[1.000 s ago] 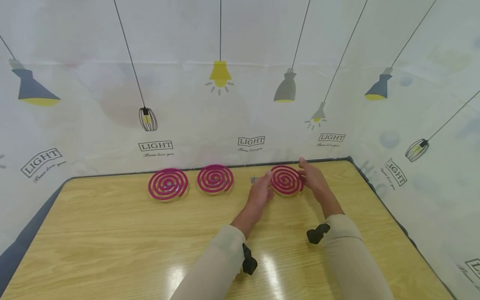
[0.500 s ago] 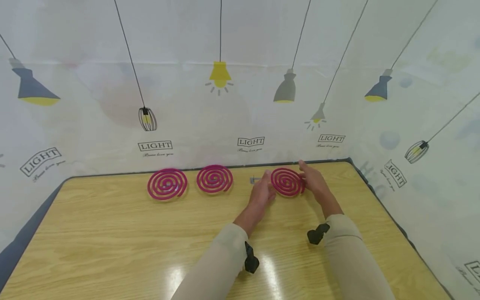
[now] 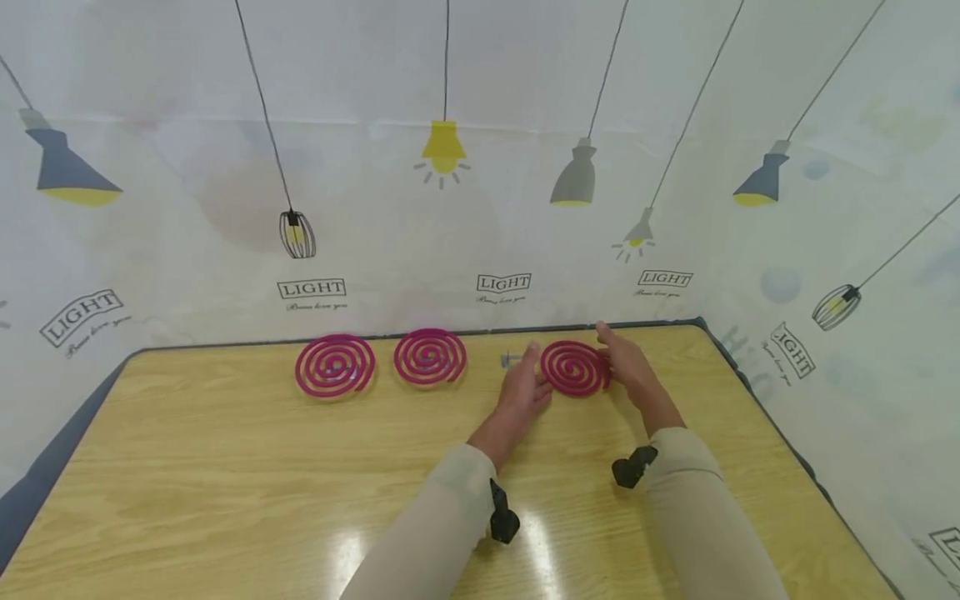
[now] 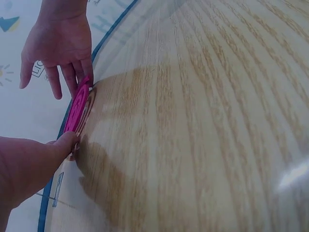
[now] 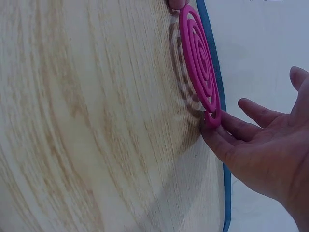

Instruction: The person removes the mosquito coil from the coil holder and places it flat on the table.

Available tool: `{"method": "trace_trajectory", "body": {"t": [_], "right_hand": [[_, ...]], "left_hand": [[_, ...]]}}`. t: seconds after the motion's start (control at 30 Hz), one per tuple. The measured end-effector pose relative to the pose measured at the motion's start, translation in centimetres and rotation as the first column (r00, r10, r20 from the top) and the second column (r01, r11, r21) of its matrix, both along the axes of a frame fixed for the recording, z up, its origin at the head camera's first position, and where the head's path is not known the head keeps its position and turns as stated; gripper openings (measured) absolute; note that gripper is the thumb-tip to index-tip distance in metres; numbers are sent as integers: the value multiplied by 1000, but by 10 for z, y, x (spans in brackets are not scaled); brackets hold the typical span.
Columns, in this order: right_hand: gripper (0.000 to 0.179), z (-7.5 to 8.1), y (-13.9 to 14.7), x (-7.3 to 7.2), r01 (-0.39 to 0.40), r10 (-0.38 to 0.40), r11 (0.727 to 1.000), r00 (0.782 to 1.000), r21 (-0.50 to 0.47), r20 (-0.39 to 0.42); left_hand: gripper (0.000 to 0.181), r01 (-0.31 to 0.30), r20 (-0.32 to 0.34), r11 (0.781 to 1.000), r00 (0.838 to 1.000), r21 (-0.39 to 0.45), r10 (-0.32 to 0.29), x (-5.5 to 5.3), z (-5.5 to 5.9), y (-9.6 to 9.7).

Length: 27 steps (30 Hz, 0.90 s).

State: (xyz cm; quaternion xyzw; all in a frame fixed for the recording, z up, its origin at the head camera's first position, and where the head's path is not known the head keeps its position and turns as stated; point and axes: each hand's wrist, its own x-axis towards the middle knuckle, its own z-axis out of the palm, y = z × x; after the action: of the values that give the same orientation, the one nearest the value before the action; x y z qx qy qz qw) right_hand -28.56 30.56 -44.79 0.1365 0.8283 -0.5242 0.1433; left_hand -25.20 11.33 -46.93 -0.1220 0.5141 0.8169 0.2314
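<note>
A magenta mosquito coil (image 3: pixel 573 367) is held slightly above the table near its back edge, its shadow falling beneath it. My left hand (image 3: pixel 516 392) pinches its left rim, the thumb on top, as the left wrist view also shows. On the opposite side my right hand (image 5: pixel 275 150) supports the coil's rim with nearly straight fingertips, its thumb raised away. Two more mosquito coils, one far left (image 3: pixel 335 367) and one nearer the middle (image 3: pixel 430 357), lie flat in a row. Beside my left thumb is a small grey metal piece (image 3: pixel 508 360) on the wood.
The wood-grain table (image 3: pixel 247 475) has a dark edging along its back and sides. A white printed cloth (image 3: pixel 375 192) with lamp drawings hangs behind it and at both sides. Grey patches show beneath the two lying coils.
The held coil has come slightly toward me and tilted a little. Both hands keep nearly the same place beside it. The other two coils stay put.
</note>
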Motion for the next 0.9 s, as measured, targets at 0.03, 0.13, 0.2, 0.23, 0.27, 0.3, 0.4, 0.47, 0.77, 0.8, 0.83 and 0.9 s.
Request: {"method": "trace_trajectory", "body": {"t": [0.03,0.13,0.2,0.23,0.27,0.3,0.4,0.47,0.77,0.8,0.83,0.9], "right_hand": [[85,0,0,-1,4,-4,1000,1000,3,4],[83,-1,0,-2,-2,2,1000,1000,22,15],[82,-1,0,-4,0,-2,999,1000,43,25],[82,-2,0,-4,-1,-1,998,1000,58,30],[81,-2,0,-5,-1,-1,997,999,73,35],[81,-2,0,-5,-1,-3,996,999,92,40],[79,-2,1,-5,-1,-5,990,999,139,46],[79,-1,1,-5,1,-9,988,999,154,47],[81,-2,-1,-6,-5,-2,990,999,139,51],[81,-3,-1,-6,-6,-1,990,999,138,51],[81,-3,0,-6,-4,-2,991,999,132,49],[83,-3,2,-5,-2,-2,991,999,132,35]], "left_hand": [[75,-4,1,1000,1000,9,4,0,1,0],[77,-18,11,999,1000,35,18,0,2,-1],[78,-19,12,999,1000,48,18,1,3,-1],[79,-19,15,998,1000,54,18,1,3,-1],[79,-21,19,998,1000,67,20,1,3,-1],[80,-19,19,997,1000,74,17,2,4,-1],[82,-19,15,996,1000,92,18,2,4,0],[82,-26,11,994,1000,102,25,2,4,0],[80,-45,-7,989,999,143,46,4,6,-1],[80,-42,-10,988,999,146,44,4,6,-1],[80,-38,-16,989,999,146,41,5,6,-2],[79,-31,-21,989,999,144,35,6,6,-3]]}}
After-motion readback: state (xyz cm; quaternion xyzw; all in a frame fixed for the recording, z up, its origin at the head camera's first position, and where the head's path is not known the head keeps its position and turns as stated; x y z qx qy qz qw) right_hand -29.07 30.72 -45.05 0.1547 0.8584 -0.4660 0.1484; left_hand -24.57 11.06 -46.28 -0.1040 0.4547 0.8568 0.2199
